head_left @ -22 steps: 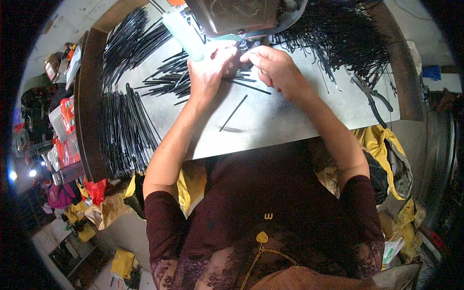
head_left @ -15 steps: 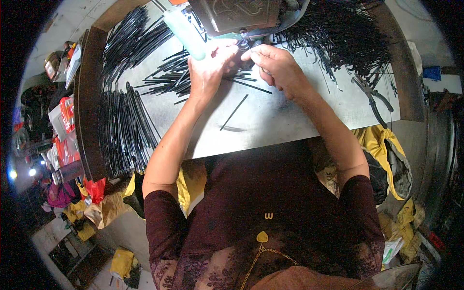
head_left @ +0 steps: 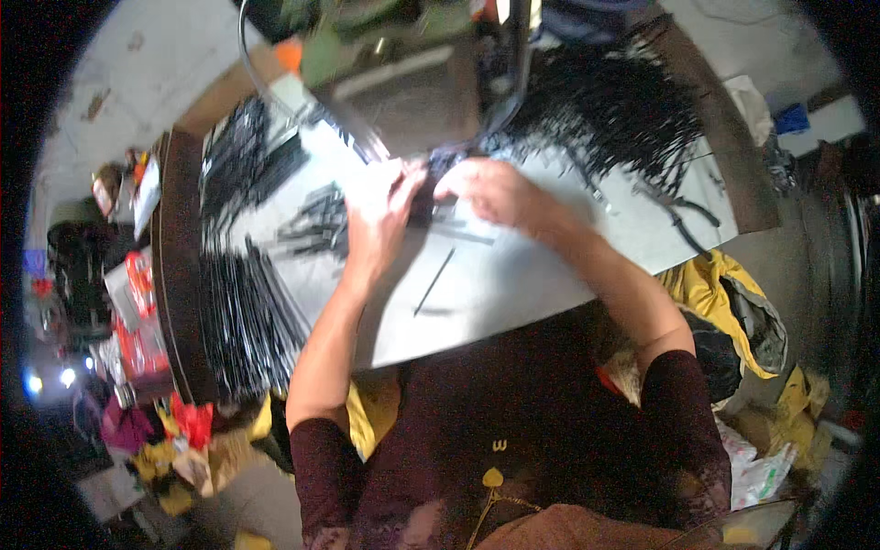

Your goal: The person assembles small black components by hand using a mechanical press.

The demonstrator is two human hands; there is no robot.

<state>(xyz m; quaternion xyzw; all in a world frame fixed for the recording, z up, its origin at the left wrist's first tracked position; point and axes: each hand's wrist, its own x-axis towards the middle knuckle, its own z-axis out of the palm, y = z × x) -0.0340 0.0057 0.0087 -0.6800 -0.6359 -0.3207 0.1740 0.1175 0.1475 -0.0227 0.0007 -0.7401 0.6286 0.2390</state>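
From the desk's (head_left: pixel 518 284) centre, the left hand (head_left: pixel 378 200) is at 11 o'clock and the right hand (head_left: pixel 500 194) at 1, fingers narrow, just below the machine (head_left: pixel 403 101); blur hides whether either holds anything. Black rods (head_left: pixel 249 316) lie side by side at 8 o'clock, presumably for easy picking. A tangled pile (head_left: pixel 614 105) occupies 2. Pliers (head_left: pixel 658 196) rest at 3, apparently for right-side reach.

Both hands (head_left: pixel 378 197) are near a machine (head_left: pixel 412 101) among black rods (head_left: pixel 252 321).
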